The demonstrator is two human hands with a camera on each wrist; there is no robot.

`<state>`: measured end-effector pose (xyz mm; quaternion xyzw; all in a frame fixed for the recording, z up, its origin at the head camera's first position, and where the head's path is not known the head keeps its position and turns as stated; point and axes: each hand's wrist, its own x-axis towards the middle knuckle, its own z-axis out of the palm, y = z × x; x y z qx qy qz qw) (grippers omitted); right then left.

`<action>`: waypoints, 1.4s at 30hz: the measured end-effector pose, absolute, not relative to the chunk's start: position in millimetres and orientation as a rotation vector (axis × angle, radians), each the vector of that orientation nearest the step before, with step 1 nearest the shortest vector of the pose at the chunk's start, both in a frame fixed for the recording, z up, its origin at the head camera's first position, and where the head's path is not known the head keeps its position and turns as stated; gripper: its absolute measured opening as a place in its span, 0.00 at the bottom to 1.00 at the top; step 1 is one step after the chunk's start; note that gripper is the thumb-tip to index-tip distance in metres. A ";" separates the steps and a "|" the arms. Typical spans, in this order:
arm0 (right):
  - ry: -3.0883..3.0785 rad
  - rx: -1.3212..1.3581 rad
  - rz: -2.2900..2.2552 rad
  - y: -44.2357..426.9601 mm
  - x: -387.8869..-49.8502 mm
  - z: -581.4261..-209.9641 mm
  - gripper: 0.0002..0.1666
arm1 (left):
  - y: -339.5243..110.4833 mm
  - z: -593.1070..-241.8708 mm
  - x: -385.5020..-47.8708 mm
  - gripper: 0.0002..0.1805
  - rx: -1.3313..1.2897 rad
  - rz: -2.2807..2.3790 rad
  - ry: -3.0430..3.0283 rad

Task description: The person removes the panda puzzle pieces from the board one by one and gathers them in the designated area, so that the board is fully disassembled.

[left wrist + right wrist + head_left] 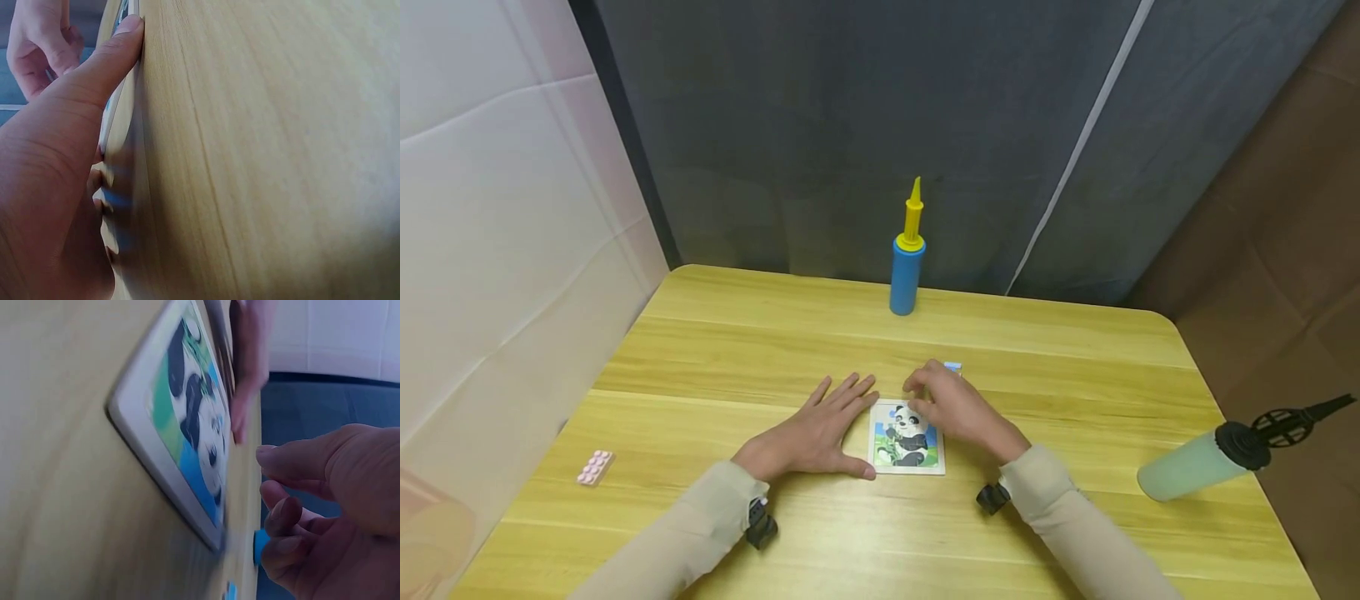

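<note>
A small panda jigsaw puzzle point(907, 450) in a pale frame lies flat on the table. My left hand point(818, 429) rests along its left side with fingers spread, the thumb touching the frame near the lower left corner. Over the puzzle's upper right part hovers my right hand point(958, 408). Its fingers point(284, 515) are loosely bent, and nothing shows between them and the thumb in the right wrist view. Just beyond this hand lies a small light-blue piece point(953, 367), partly hidden by it. The left wrist view shows the puzzle only edge-on.
A blue hand pump point(906, 279) with a yellow top stands at the back of the wooden table point(760, 342). At the right lies a pale green bottle point(1187, 468) with a black top. A pink studded block point(595, 467) is at the left. Curtains surround the table.
</note>
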<state>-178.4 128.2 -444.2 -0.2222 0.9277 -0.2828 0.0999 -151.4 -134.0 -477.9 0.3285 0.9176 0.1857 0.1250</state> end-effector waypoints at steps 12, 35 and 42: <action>2.685 -0.769 -0.814 117.4 -169.4 -457.0 0.08 | -133.5 -478.0 -151.6 0.65 0.948 0.525 2.670; 2.520 -0.799 -0.570 101.7 -188.8 -438.8 0.05 | -133.4 -478.5 -151.1 0.64 0.951 0.527 2.664; 2.590 -0.753 -0.581 102.3 -182.7 -441.4 0.04 | -133.5 -476.9 -150.9 0.65 0.928 0.506 2.659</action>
